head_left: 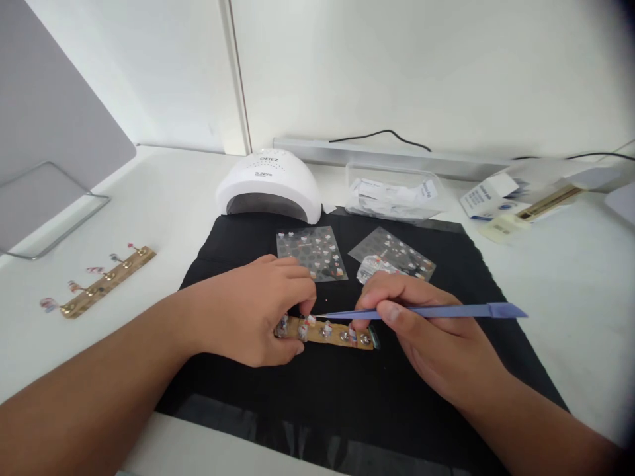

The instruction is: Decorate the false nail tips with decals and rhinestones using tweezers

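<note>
A gold nail-tip holder strip [333, 332] with several decorated false nails lies on a black mat [317, 396]. My left hand [258, 307] grips its left end, fingertips pinching at one nail. My right hand [421, 330] holds blue tweezers [436, 311] like a pen, their thin tip pointing left and ending just beside my left fingertips, above the strip. Two clear sticker sheets [311, 252] [394, 254] lie on the mat just behind my hands.
A white UV nail lamp [270, 185] stands at the mat's far edge. A second gold strip with nails [102, 283] lies on the white table at left. A clear plastic box [391, 195] and small cartons [489, 195] sit at the back right. A grey stand [44, 165] is far left.
</note>
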Demonstrator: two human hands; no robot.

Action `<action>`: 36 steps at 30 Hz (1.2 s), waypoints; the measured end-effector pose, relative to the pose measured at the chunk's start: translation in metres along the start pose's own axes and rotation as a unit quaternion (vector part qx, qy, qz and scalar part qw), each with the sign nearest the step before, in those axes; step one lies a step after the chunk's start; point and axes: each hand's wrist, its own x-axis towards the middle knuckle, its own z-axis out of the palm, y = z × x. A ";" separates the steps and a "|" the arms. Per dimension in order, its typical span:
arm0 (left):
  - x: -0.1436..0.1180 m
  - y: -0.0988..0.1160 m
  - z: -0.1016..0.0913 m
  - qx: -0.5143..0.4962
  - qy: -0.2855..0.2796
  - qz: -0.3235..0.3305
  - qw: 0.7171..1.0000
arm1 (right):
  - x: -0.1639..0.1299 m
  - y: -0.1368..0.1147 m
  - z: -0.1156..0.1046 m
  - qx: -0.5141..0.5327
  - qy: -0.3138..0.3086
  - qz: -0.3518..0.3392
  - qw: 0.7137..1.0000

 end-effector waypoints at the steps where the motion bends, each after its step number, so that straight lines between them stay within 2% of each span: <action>1: 0.000 0.000 0.000 0.000 -0.001 -0.001 1.000 | 0.000 0.000 0.000 0.003 -0.001 0.000 1.000; 36: 0.000 0.001 -0.001 -0.001 -0.007 0.000 1.000 | 0.006 0.002 0.005 0.068 -0.001 0.036 0.997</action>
